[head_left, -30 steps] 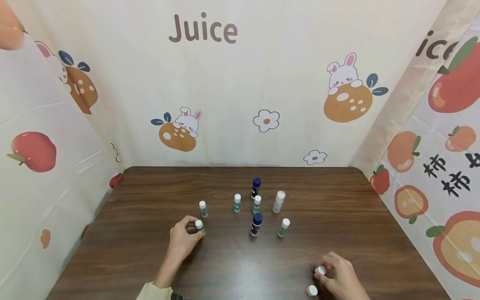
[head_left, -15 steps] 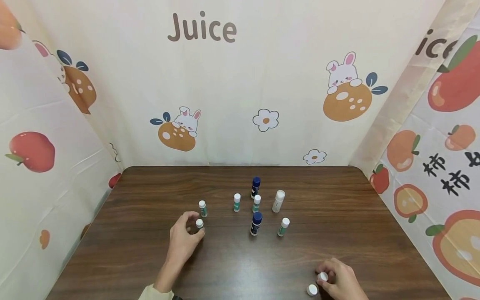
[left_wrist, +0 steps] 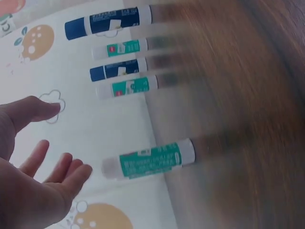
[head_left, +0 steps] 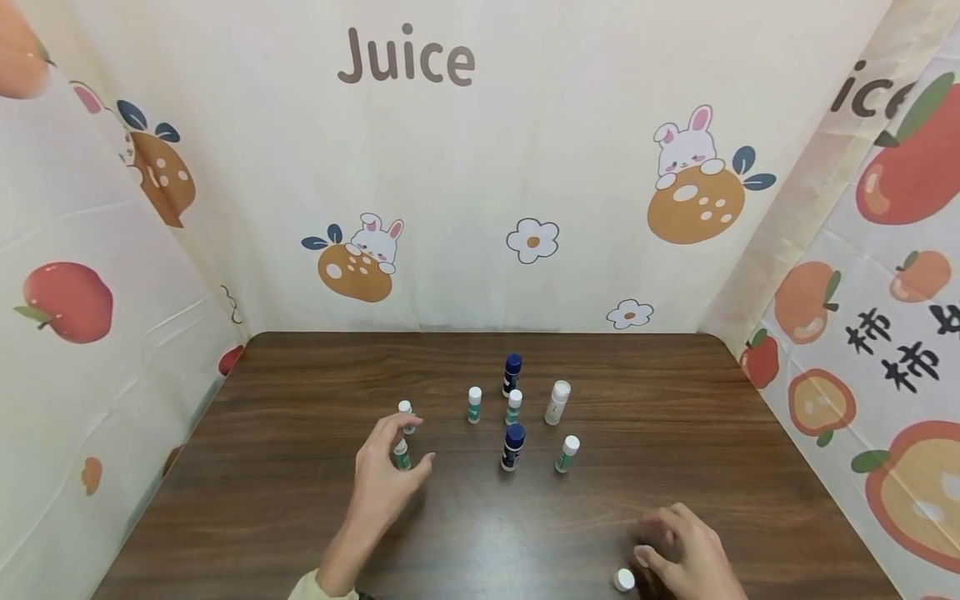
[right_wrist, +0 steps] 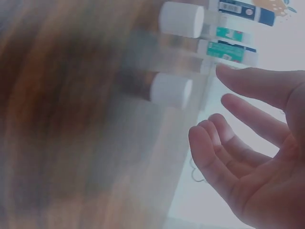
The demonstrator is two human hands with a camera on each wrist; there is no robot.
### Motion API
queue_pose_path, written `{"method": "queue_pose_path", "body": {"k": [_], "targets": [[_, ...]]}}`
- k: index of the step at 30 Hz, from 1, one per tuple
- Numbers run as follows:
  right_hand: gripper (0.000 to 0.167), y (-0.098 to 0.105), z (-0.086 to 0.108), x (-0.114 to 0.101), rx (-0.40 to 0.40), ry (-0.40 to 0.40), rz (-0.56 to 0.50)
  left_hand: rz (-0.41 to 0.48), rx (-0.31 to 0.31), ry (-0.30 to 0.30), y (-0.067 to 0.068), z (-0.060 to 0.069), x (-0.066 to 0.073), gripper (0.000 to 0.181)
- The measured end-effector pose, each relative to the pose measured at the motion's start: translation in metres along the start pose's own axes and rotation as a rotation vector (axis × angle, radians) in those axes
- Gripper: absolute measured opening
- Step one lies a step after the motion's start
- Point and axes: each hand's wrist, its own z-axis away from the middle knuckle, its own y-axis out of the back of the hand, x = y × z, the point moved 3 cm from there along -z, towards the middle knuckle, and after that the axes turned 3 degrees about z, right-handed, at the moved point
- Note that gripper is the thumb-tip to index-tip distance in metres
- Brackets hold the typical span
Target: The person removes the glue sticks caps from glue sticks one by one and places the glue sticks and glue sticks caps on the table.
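My left hand (head_left: 381, 483) is beside a small green-labelled glue stick (head_left: 402, 457) with a narrow white top, its thumb and fingers spread apart around it. Behind its fingertips stands another white-capped glue stick (head_left: 405, 407). In the left wrist view a green glue stick (left_wrist: 150, 161) stands upright on the table, apart from the left hand (left_wrist: 40, 193). My right hand (head_left: 690, 554) is low over the table at the front right. Its fingers are loosely bent and hold nothing. Two white caps (right_wrist: 181, 19) (right_wrist: 171, 90) stand near the right hand (right_wrist: 257, 162); the head view shows one cap (head_left: 624, 580) plainly.
Two blue-capped glue sticks (head_left: 512, 448) (head_left: 512, 375) stand mid-table. Around them are green-labelled glue sticks (head_left: 474, 406) (head_left: 513, 407) (head_left: 567, 454) and a whitish one (head_left: 557, 403). Printed curtains (head_left: 465, 167) enclose the wooden table (head_left: 652, 400).
My left hand has opened wider around the glue stick and shifted slightly right, letting it go. My right hand has let go of the white cap it pinched, its fingers now apart.
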Motion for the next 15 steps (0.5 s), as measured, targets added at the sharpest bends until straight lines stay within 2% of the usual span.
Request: {"method": "queue_pose_path", "body": {"k": [4,7,11,15], "targets": [[0.041,0.005,-0.003,-0.006,0.111,0.095,-0.003,0.048,-0.038,-0.044,-0.008,0.002,0.004,0.047],[0.044,0.009,-0.004,-0.010,0.164,0.144,-0.018,0.105,-0.071,-0.054,-0.015,0.003,0.005,0.046],[0.048,0.013,-0.007,-0.015,0.195,0.194,-0.036,0.193,-0.111,-0.030,-0.025,0.002,0.004,0.046],[0.049,0.017,-0.011,-0.023,0.193,0.213,-0.051,0.233,-0.155,0.018,-0.034,0.002,0.001,0.045]]}}
